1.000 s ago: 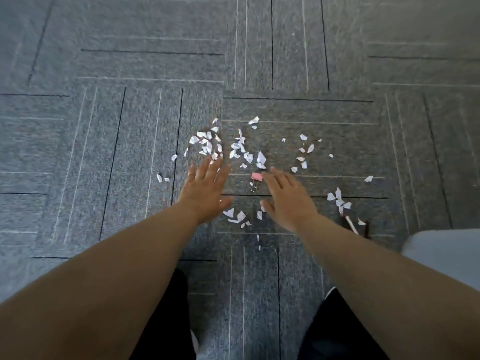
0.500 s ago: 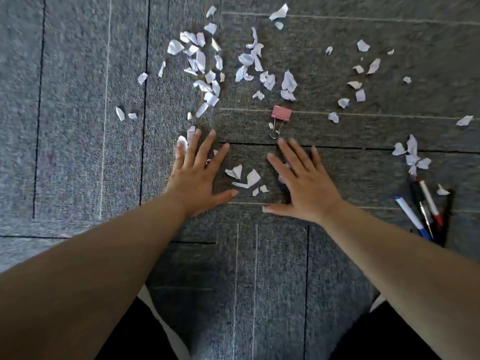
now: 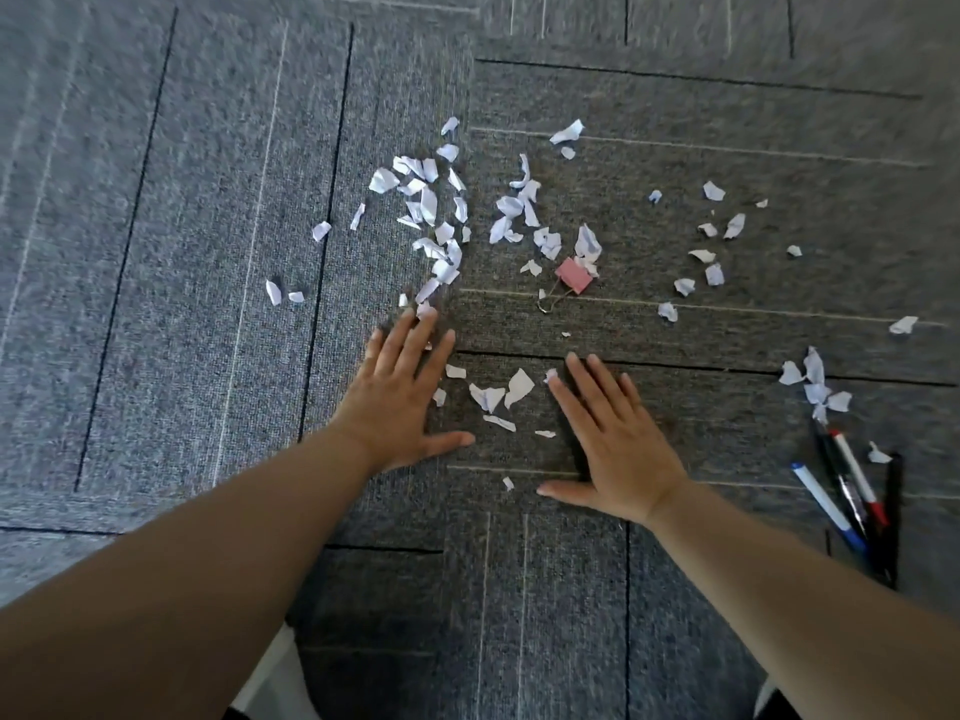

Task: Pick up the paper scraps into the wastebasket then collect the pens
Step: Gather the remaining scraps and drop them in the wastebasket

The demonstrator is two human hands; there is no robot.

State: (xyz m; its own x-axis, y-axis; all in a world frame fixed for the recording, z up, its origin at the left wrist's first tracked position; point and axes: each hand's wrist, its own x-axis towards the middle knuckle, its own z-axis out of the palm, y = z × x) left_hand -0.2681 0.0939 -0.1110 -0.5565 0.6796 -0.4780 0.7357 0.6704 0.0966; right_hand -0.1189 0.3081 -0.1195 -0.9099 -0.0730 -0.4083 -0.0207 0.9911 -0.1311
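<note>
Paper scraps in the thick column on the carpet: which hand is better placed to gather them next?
Probably the left hand: its open fingertips reach the lowest paper scraps of that column. The right hand lies flat farther right, in line with the pink binder clip.

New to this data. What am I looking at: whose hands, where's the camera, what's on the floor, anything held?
There is no machine here. A person wears one wide-angle camera on the head, and it looks down at their own bare hands. The current picture is that single view. The left hand and the right hand are spread open, palms down, on or just above the grey carpet. Neither holds anything. Torn white paper scraps are scattered ahead, a few between the hands, with a pink binder clip among them. Several pens lie to the right. No wastebasket is in view.
</note>
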